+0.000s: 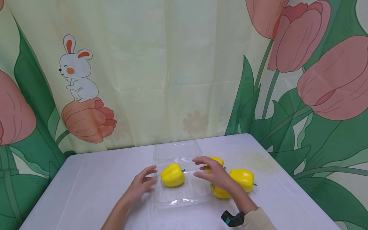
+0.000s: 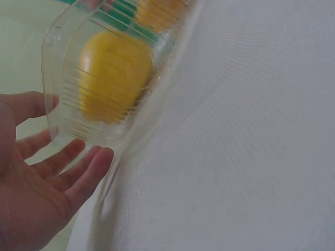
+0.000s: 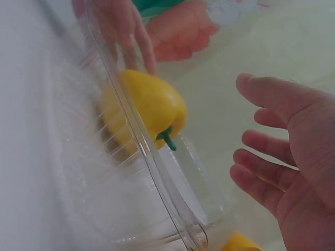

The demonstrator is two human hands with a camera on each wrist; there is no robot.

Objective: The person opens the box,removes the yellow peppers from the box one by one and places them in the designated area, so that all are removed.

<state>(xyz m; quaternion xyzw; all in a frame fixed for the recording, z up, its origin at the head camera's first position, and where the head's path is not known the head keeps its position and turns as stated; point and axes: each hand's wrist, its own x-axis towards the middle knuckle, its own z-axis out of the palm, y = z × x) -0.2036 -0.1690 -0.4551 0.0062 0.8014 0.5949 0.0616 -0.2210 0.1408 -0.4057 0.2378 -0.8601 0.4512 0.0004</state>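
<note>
A yellow bell pepper (image 1: pixel 172 175) with a green stem lies in the left part of a clear plastic clamshell box (image 1: pixel 196 190), whose lid (image 1: pixel 176 150) is folded back. At the box's left side is my left hand (image 1: pixel 141 182), its fingers loosely bent and spread; in the left wrist view the fingertips (image 2: pixel 104 154) are close to the box's wall, and whether they touch it I cannot tell. My right hand (image 1: pixel 212 172) hovers over the right side of the box. It holds nothing, as the right wrist view shows with its relaxed fingers (image 3: pixel 261 170).
Three more yellow peppers sit right of the box: one at the outside (image 1: pixel 243 179), one nearer the front (image 1: pixel 220 192), and one at the back (image 1: pixel 217 160), partly hidden by my right hand. A white cloth covers the table (image 1: pixel 95 188); a printed curtain (image 1: pixel 143 80) hangs behind it.
</note>
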